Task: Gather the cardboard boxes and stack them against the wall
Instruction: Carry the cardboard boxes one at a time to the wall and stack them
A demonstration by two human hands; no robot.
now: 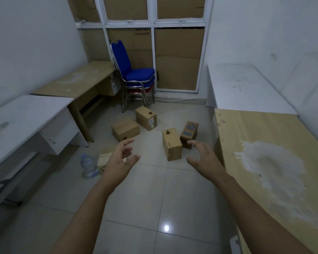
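Observation:
Several cardboard boxes lie scattered on the tiled floor ahead. One plain box (125,130) sits at the left, another (146,118) stands just behind it near the chairs. A taller box (172,144) lies in the middle, and a box with blue print (189,132) leans beside it on the right. A smaller box (104,159) is partly hidden behind my left hand (120,158). Both hands are stretched forward above the floor, fingers spread, holding nothing. My right hand (204,157) hovers just right of the tall box.
Stacked blue and red chairs (134,77) stand by the cardboard-covered window. A water bottle (88,165) stands on the floor at left. White desk (26,114) and wooden desk (77,83) line the left wall; a wooden table (264,162) and a white one (244,87) line the right.

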